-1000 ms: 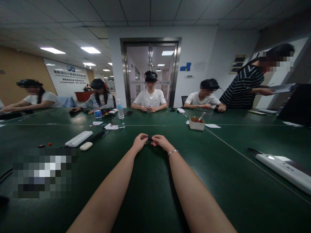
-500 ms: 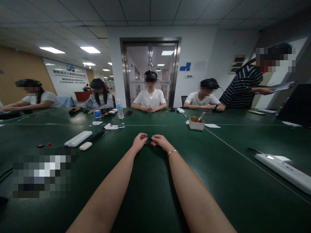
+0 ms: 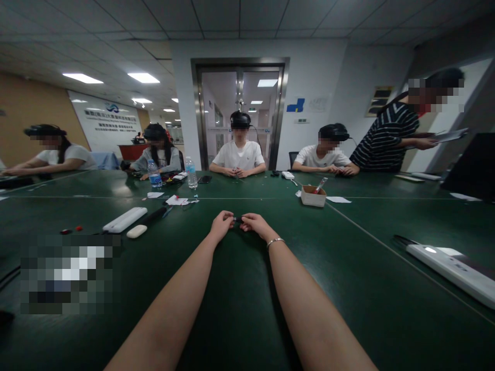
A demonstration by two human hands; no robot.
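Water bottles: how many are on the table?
2: one bottle left of centre across the table; another bottle to its right, beside a phone. Others may be hidden.

Head view, forward (and down), across table (image 3: 328, 232)

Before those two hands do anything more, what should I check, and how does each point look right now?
1. Left hand grips the small dark object: ok.
2. Right hand grips its other end: ok.
3. Object's details readable: cannot tell; too small, partly covered by fingers.
4. White rounded case apart from both hands: ok.
5. Open box upright: ok.
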